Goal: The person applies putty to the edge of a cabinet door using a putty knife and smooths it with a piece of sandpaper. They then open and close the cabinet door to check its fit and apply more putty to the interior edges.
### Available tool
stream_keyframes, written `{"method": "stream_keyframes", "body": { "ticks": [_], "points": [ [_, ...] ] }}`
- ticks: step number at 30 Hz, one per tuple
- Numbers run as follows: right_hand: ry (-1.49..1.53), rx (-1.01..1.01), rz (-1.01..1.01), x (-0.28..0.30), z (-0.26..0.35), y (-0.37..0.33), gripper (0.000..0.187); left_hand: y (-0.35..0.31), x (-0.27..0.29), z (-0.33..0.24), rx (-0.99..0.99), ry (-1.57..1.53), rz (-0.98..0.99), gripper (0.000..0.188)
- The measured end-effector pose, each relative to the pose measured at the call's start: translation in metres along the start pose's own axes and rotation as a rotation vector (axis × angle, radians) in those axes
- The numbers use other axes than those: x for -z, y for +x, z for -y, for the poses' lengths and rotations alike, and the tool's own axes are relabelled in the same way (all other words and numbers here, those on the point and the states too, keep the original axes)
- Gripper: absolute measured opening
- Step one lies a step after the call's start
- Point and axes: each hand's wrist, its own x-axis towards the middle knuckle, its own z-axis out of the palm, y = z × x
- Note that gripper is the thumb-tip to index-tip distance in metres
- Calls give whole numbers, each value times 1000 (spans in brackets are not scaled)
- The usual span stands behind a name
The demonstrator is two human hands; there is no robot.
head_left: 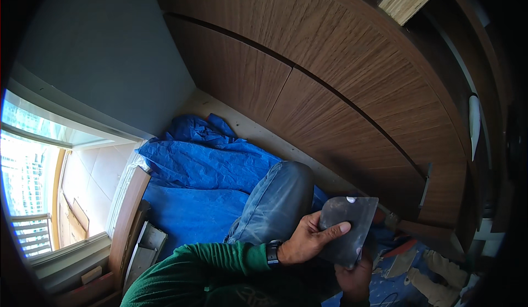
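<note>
My left hand (309,242), below a green sleeve and a dark wristwatch (273,252), grips a thin dark grey flat plate (347,224). The thumb lies across its face, and the other fingers are mostly hidden behind. The plate has a rounded corner, a straight right edge and a small whitish spot at its top edge. At its lower edge my right hand (355,277) closes on the same plate, partly in shadow. The plate is held tilted in the air beside my jeans-clad knee (280,189).
Brown wood-grain cabinet fronts (236,65) rise ahead and to the right. A crumpled blue sheet (203,158) covers the floor. Wooden boards (127,219) lean at the left, near a bright window (27,169). Work gloves (434,285) and assorted items lie at the lower right.
</note>
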Motion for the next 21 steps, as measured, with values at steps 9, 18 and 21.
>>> {"method": "stream_keyframes", "body": {
  "ticks": [9, 18, 21],
  "points": [
    [157, -187, 639, 19, -6, 16, 32, 1, 7, -10, 53, 34, 4, 31],
    [-191, 443, 190, -9, 11, 4, 25, -7, -9, -9, 23, 53, -76, 26],
    [-257, 581, 239, 4, 22, -9, 26, 2, -14, -25, 61, 10, -157, 24]
  ]
}}
